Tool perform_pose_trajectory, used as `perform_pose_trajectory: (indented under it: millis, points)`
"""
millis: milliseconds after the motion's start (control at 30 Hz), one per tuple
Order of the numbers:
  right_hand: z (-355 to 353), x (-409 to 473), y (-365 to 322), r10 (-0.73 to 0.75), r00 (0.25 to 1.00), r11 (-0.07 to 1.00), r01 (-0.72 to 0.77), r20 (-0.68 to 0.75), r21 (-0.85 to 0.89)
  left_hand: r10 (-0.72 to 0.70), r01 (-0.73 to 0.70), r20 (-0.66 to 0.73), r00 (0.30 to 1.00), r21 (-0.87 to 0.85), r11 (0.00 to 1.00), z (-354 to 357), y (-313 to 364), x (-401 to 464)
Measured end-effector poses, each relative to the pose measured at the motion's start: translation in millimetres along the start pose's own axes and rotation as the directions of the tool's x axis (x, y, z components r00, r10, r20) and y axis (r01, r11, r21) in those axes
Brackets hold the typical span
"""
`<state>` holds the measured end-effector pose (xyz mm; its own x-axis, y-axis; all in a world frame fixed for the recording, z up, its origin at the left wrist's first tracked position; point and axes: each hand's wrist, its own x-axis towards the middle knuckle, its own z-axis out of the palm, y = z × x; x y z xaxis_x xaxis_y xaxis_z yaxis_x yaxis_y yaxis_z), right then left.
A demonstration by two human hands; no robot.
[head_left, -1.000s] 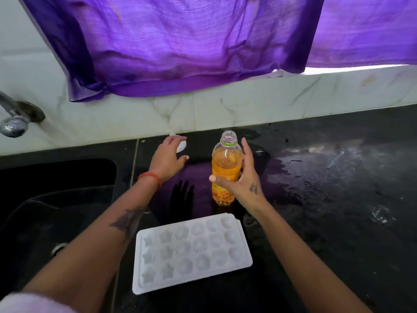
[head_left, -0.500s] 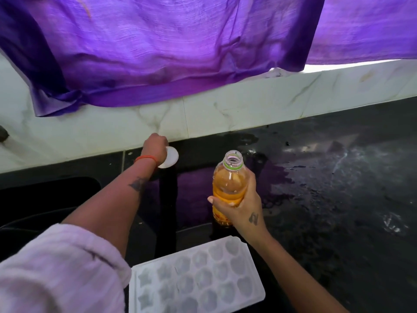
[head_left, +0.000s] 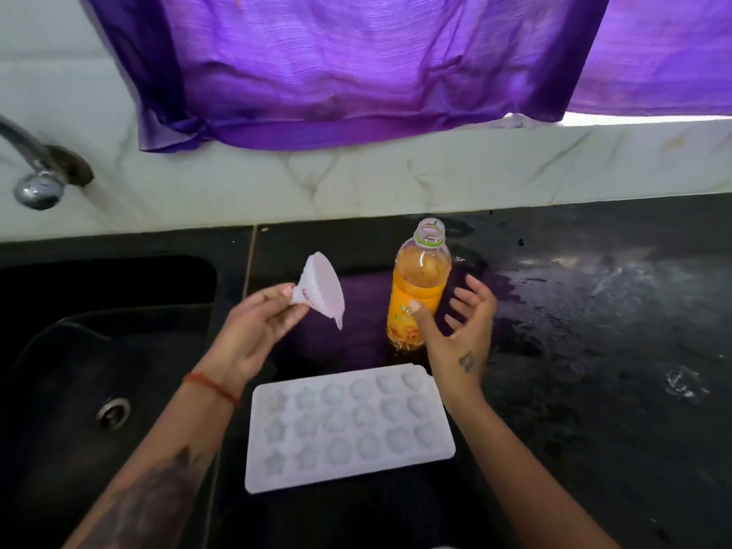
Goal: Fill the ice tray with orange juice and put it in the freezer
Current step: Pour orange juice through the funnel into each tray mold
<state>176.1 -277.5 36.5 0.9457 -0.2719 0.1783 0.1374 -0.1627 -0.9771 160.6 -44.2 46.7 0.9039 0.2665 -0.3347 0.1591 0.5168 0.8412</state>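
The left hand (head_left: pixel 253 330) has its grip closed around the narrow spout of a small white plastic funnel (head_left: pixel 321 289), pinched between thumb and fingertips. The funnel lies tilted on its side in the air, its long axis running from the spout at the grip up and away to the right, with the wide mouth facing away from the hand toward the bottle. A thin red thread band (head_left: pixel 210 386) circles that wrist.

The right hand (head_left: pixel 459 330) is released, fingers spread and loosely bent, holding nothing. Its thumb tip is touching or just beside the orange label of the clear plastic bottle of orange juice (head_left: pixel 420 287); I cannot tell which. The bottle stands upright on the black stone table (head_left: pixel 594 350), long axis vertical, uncapped neck pointing up, just left of the open palm and between the two hands. It is more than half full.

The white plastic ice tray (head_left: pixel 348 425) lies flat on the table below both hands, nearer the person, its long axis running left to right with a slight upward tilt to the right. Its far right corner sits just under the right wrist; the left hand is above its left end. The star and round moulds look dry and empty.

Left of the left hand is a dark sink (head_left: pixel 99 350) with a metal drain (head_left: pixel 114 412), and a chrome tap (head_left: pixel 37 180) juts from the white marble wall (head_left: pixel 435 180). A purple cloth (head_left: pixel 356 65) hangs beyond the bottle.
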Motion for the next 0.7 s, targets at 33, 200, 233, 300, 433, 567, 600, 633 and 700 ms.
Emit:
perform_pose_trajectory:
  millis: [33,200,233,300,433,567,600,633,700]
  points:
    - [-2.3,-9.8,0.5,-0.019,0.998,1.0,0.018,-0.063,-0.009,-0.034,0.035,0.006,0.999,-0.035,0.999,-4.0,-6.9,-13.6]
    - [8.4,-55.6,-7.3,-0.035,0.982,0.999,0.034,0.183,0.007,-0.157,0.158,0.016,0.987,-0.142,0.977,-11.0,-31.0,-60.8]
    - [14.2,-61.2,-10.0,0.009,0.963,1.0,-0.009,0.268,0.0,-0.173,0.174,0.019,0.985,-0.153,0.973,-11.8,-33.5,-66.9]
    - [24.0,-65.6,-15.5,0.144,0.905,0.989,-0.142,0.4,-0.034,-0.209,0.211,0.033,0.977,-0.144,0.967,-13.7,-36.6,-77.0]
    - [30.7,-63.3,-22.1,0.303,0.783,0.953,-0.264,0.542,-0.151,-0.219,0.219,0.017,0.976,-0.004,0.976,-17.0,-36.0,-93.1]
    - [32.8,-65.5,-24.6,0.356,0.765,0.93,-0.347,0.537,-0.122,-0.083,0.134,-0.191,0.978,0.27,0.953,-18.3,-31.1,-104.2]
    - [33.9,-65.8,-24.7,0.362,0.774,0.928,-0.353,0.52,-0.119,-0.057,0.124,-0.215,0.975,0.31,0.943,-19.1,-29.1,-107.7]
    - [35.0,-66.0,-24.2,0.363,0.785,0.928,-0.353,0.502,-0.12,-0.044,0.114,-0.215,0.976,0.324,0.939,-19.9,-26.5,-111.7]
    - [37.3,-66.3,-24.4,0.362,0.801,0.929,-0.349,0.476,-0.12,-0.053,0.097,-0.156,0.986,0.291,0.952,-20.1,-21.1,-120.2]
